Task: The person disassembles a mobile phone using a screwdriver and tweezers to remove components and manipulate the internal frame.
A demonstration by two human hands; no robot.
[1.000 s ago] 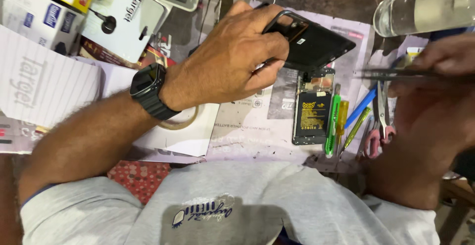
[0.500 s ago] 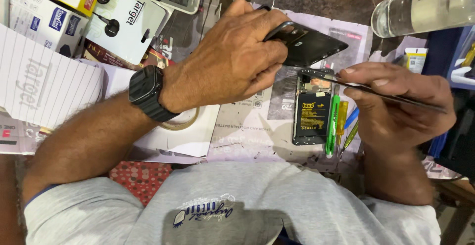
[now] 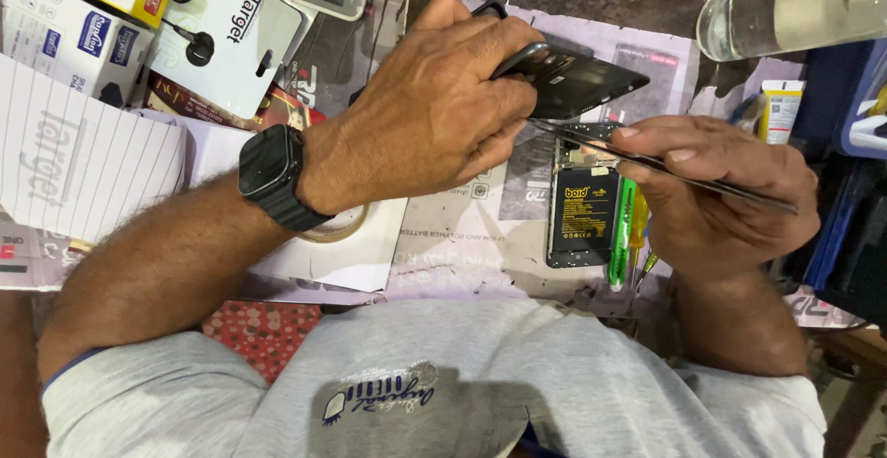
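Observation:
My left hand (image 3: 434,111), with a black smartwatch (image 3: 273,181) on its wrist, grips a black phone back cover (image 3: 577,84) and holds it tilted above the work mat. My right hand (image 3: 716,195) holds long dark metal tweezers (image 3: 647,158), their tip touching the cover's lower edge. Just below, an opened phone body with a black battery (image 3: 582,213) lies flat on the mat.
Green and yellow screwdrivers (image 3: 624,232) lie right of the phone body. A clear plastic bottle (image 3: 795,5) lies at the top right, a small glue tube (image 3: 781,111) under it. Boxes and earphone packaging (image 3: 226,37) crowd the top left, with a tape roll (image 3: 337,227) below my left wrist.
My right hand has moved left and in toward the cover, bringing the tweezers' tip to its edge. My left hand has kept hold of the cover, tilting it slightly.

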